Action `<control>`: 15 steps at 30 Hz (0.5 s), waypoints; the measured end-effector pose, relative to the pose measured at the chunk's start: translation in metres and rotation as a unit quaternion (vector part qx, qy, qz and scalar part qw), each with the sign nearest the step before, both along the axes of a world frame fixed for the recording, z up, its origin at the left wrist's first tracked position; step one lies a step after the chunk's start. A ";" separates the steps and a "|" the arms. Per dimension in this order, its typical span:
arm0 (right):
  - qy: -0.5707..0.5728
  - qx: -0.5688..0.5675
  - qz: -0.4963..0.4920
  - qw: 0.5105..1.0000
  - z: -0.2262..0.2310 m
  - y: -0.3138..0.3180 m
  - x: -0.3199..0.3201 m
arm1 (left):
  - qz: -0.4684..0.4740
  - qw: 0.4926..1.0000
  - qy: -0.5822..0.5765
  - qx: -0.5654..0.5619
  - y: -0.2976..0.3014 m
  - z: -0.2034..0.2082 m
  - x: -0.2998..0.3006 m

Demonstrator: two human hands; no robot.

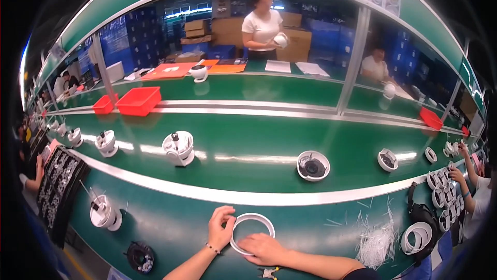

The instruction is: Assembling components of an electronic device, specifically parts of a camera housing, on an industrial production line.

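Note:
On the near bench a white ring [270, 224] lies between my two hands. My left hand [220, 229], with a beaded bracelet at the wrist, has curled fingers closed at the ring's left rim. Across the near part of the ring lies my right hand [264, 249], its fingers bent over the rim and into the opening. Whether a small part is pinched in the left fingertips is too small to tell. Just below the right hand sits a pair of small cutters [268, 273] with yellow on the handles.
Thin clear strips [376, 243] form a pile at right, beside stacked white rings [409, 243] and a black bag [425, 215]. At left stand a white device [103, 213] and a black coil [140, 257]. White units [178, 148] and round housings [312, 166] line the green conveyor [248, 148]. Co-workers sit on both sides.

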State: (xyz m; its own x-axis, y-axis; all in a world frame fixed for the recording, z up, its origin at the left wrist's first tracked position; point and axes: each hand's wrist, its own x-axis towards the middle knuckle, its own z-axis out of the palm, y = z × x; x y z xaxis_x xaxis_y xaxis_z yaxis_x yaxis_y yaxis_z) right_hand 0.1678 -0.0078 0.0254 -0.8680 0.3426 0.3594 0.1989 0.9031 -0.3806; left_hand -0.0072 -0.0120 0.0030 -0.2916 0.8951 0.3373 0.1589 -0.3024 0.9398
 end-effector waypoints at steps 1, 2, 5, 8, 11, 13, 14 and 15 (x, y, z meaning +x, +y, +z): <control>0.010 0.007 -0.006 1.000 0.001 -0.003 0.000 | -0.005 1.000 -0.001 -0.005 -0.002 0.001 0.000; 0.020 0.014 -0.011 1.000 0.003 -0.006 0.001 | -0.010 1.000 -0.002 -0.010 -0.002 0.003 0.000; 0.027 0.016 -0.025 0.999 0.000 0.000 0.008 | -0.024 1.000 0.015 -0.013 0.007 0.006 0.009; 0.046 -0.007 -0.035 0.998 -0.003 -0.008 -0.010 | -0.003 1.000 0.010 -0.007 -0.001 0.005 -0.011; 0.080 0.005 -0.002 0.997 -0.007 -0.006 -0.021 | -0.002 1.000 0.007 -0.020 -0.003 0.008 -0.021; 0.079 0.000 -0.011 0.997 -0.005 -0.006 -0.021 | 0.012 1.000 -0.005 -0.008 -0.004 0.011 -0.020; 0.076 -0.004 -0.008 0.997 -0.004 -0.007 -0.022 | 0.046 0.998 -0.028 0.016 -0.008 0.020 -0.014; 0.072 -0.005 -0.009 0.997 -0.004 -0.006 -0.023 | 0.065 0.992 0.064 0.092 -0.012 0.023 -0.016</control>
